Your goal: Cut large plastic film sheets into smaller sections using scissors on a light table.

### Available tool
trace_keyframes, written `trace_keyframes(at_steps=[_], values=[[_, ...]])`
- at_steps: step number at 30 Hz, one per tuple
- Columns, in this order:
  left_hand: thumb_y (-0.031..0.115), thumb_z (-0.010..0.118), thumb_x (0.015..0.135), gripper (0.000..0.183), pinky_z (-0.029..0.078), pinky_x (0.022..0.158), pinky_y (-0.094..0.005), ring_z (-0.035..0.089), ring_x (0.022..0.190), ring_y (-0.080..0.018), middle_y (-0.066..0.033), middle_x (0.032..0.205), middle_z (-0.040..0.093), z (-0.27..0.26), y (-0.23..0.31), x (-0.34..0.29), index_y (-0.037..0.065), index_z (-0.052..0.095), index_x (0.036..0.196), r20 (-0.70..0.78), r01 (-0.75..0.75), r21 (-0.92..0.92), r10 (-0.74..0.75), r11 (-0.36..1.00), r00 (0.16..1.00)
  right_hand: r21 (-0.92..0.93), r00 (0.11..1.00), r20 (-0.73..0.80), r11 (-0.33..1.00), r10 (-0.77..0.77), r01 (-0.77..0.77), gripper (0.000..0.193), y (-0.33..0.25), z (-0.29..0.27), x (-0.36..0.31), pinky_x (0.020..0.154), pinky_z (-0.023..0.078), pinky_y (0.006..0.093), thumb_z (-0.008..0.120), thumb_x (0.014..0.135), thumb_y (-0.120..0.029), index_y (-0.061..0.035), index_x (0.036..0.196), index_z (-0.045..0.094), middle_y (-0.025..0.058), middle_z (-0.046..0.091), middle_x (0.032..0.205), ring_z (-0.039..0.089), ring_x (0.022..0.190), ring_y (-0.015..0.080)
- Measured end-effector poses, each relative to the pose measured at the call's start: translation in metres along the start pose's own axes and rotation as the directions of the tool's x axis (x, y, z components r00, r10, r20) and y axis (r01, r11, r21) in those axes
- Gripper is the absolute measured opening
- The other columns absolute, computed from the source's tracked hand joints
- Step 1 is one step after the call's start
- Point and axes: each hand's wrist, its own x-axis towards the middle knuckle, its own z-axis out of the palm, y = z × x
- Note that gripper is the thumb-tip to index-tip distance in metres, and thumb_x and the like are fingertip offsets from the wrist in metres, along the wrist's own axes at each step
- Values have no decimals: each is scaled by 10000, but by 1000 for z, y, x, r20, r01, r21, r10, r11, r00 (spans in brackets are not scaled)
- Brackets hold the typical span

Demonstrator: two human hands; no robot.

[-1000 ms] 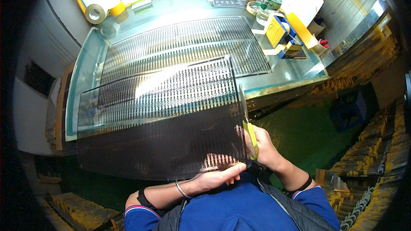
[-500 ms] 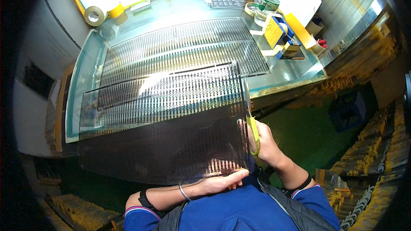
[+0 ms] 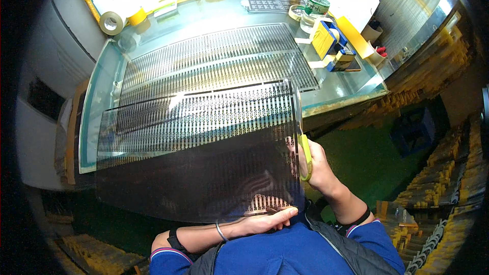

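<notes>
Since a second ago the transparent patterned film sheet (image 3: 198, 153) has slid slightly nearer the person, its right edge deeper into the scissors (image 3: 304, 147). Long axis runs left-right, over the glass light table (image 3: 107, 76). Right hand (image 3: 321, 170) grips the yellow-handled scissors; left hand (image 3: 265, 220) pinches the sheet's near edge, closer to its middle.

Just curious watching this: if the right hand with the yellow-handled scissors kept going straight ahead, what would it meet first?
Probably more of the transparent patterned sheet along its right edge, ahead of the right hand; depth is unclear.
</notes>
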Motion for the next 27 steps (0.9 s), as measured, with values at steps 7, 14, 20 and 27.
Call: trace_keyframes(at_steps=[7,14,20,27], values=[[485,491,831,424,355,481,-191,419,534,-45,43,583,482,1,-3,3,102,574,669,13,37,25,-38,999,999,33,998,-3,998,55,-55,222,-11,-4,12,457,318,192,430,901,-245,-59,806,503,-61,424,614,382,535,12],[458,512,830,383,360,479,-185,435,541,-40,39,589,496,0,-2,2,101,582,707,21,9,8,-9,1000,1000,56,994,0,993,107,-107,246,-20,-8,16,407,355,199,434,896,-266,-66,760,479,-30,437,561,419,457,42],[266,613,802,248,459,490,-215,564,532,-98,-53,631,604,-19,3,-20,30,622,725,-206,-127,-48,115,991,972,157,991,4,978,136,-135,270,-36,-10,16,376,353,200,481,875,-292,-67,727,463,-14,437,514,420,402,61],[118,529,794,190,312,387,-182,405,406,-66,-15,523,478,-63,-48,-78,64,502,614,-880,-704,120,404,700,251,228,946,111,918,306,-324,291,2,24,-10,375,356,202,532,850,-317,-84,704,438,-11,439,517,435,405,66]])
